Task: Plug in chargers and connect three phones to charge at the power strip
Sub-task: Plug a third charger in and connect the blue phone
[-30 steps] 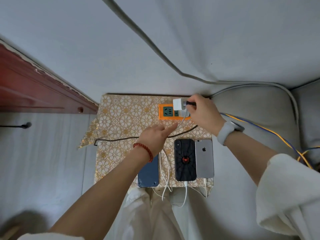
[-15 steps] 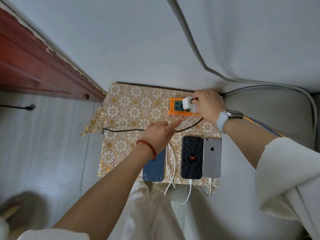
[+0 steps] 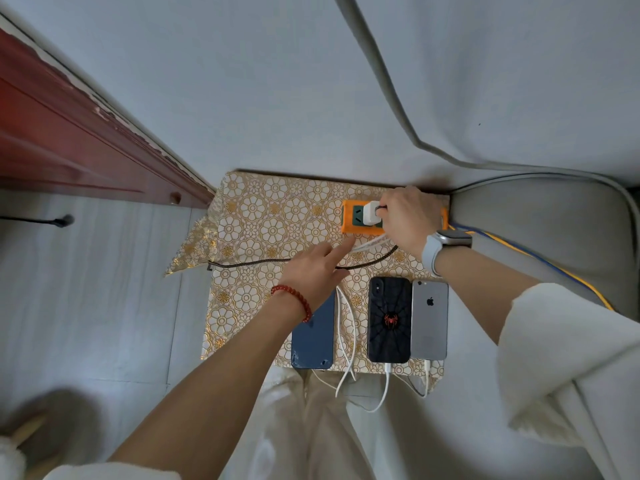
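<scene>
At twelve o'clock on the gold-flowered table (image 3: pixel 263 216), my right hand (image 3: pixel 408 216) pinches the white cube charger (image 3: pixel 371 213) against the orange power strip (image 3: pixel 353 220). My left hand (image 3: pixel 311 271) points with a straight forefinger, holding nothing. Three phones (image 3: pixel 389 320) lie at six o'clock.

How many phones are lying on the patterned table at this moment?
3: a blue phone left, partly under the left wrist; a spider-case phone in the middle; a silver phone right, touching it.
</scene>
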